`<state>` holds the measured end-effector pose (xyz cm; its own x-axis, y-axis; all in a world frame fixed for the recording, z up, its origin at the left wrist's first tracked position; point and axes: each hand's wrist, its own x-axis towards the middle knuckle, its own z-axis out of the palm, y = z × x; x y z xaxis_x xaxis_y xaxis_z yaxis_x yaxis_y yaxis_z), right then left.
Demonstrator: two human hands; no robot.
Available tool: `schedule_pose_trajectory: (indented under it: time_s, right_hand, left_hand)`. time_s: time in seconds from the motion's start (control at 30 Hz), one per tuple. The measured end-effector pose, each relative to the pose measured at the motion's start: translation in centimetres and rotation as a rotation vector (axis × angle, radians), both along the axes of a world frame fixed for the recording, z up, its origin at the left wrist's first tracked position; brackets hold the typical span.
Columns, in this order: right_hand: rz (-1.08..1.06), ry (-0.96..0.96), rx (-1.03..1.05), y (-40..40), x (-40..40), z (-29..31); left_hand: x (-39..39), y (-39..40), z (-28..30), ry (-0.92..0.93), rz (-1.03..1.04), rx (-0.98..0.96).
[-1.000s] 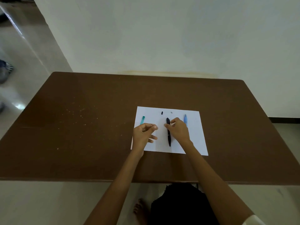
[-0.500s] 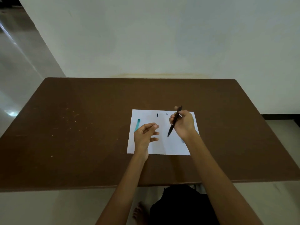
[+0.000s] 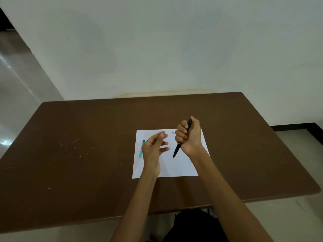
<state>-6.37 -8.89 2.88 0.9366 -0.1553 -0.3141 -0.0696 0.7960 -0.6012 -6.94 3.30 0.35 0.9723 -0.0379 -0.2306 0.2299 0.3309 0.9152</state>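
A white sheet of paper (image 3: pixel 176 167) lies on the brown table (image 3: pixel 87 154). My right hand (image 3: pixel 189 137) grips a black pen (image 3: pixel 178 150) in a fist above the sheet, tip pointing down and to the left, thumb at the pen's top end. My left hand (image 3: pixel 153 149) hovers just left of it with fingers relaxed and spread, holding nothing. A teal pen part (image 3: pixel 142 148) lies on the sheet's left side, partly hidden by my left hand. A tiny grey part (image 3: pixel 173 132) lies near the sheet's far edge.
A pale wall stands right behind the table's far edge. Light specks dot the table's left half (image 3: pixel 73 145). Tiled floor shows at the left and right. My dark-clothed lap (image 3: pixel 192 226) is below the near edge.
My right hand picked the black pen off the sheet and now holds it upright in a fist, raised. My left hand opened its fingers. The view tilted up and left.
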Motion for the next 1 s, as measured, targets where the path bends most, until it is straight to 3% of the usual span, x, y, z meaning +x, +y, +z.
schedule_pose_trajectory:
  time_s: [0.23, 0.6, 1.0]
  right_hand:
    - [0.030, -0.043, -0.242, 0.9, -0.5, 0.0]
    - [-0.057, 0.087, -0.956, 2.3, 0.1, 1.3]
    - [-0.065, 0.052, -1.000, 2.1, 0.4, 0.6]
  left_hand:
    - [2.1, -0.6, 3.4, -0.183, -0.037, 0.063]
    - [2.7, 0.0, 5.8, -0.497, -0.195, 0.251]
    - [3.0, 0.8, 5.8, -0.558, -0.287, 0.424]
